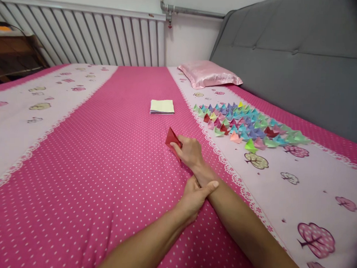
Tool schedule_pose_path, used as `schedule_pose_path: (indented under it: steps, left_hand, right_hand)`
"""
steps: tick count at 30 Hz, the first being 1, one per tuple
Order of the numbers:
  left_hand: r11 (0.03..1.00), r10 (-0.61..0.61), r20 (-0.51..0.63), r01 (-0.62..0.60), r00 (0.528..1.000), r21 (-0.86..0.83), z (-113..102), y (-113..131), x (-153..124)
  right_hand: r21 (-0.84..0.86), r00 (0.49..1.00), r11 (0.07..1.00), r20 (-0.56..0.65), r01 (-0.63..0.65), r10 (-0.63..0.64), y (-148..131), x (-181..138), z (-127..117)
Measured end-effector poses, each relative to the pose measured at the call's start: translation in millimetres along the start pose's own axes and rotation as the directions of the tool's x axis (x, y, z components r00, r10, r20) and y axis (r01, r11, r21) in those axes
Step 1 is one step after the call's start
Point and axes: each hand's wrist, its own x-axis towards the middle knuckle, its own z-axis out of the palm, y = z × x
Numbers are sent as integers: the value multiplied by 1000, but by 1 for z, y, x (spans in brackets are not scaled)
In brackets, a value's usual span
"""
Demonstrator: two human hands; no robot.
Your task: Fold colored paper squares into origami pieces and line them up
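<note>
A red piece of folded paper is pinched in my right hand, its pointed end up and another corner reaching down beneath the fingers. My left hand is wrapped round my right forearm just below the wrist, the thumb lying across the top. Beyond the hands, a stack of square paper lies on the bed with a pale yellow sheet uppermost. To the right sit rows of small folded paper boats in green, blue, purple, pink, red and yellow.
A pink bedspread with white dots and printed side bands covers the bed. At the back are a pink pillow, a white radiator and a pipe with a valve. The grey headboard rises at right.
</note>
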Motion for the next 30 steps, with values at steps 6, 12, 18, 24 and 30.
schedule_pose_path:
  steps: [6, 12, 18, 24, 30]
  left_hand:
    - [999, 8, 32, -9, 999, 40, -1, -1, 1]
    - [998, 42, 34, -43, 999, 40, 0, -5, 0]
    - [999, -15, 28, 17, 1000, -52, 0, -8, 1]
    - [998, -21, -3, 21, 1000, -67, -1, -8, 0]
    - [996, -39, -65, 33, 997, -83, -1, -5, 1]
  right_hand:
    - [148, 995, 986, -52, -72, 81, 7, 5, 0]
    - [285, 991, 954, -68, -92, 116, 11, 7, 3]
    - [310, 984, 943, -83, -122, 155, 12, 8, 2]
    - [68, 985, 988, -96, -136, 142, 6, 5, -1]
    - [-157, 993, 981, -43, -114, 108, -2, 0, -2]
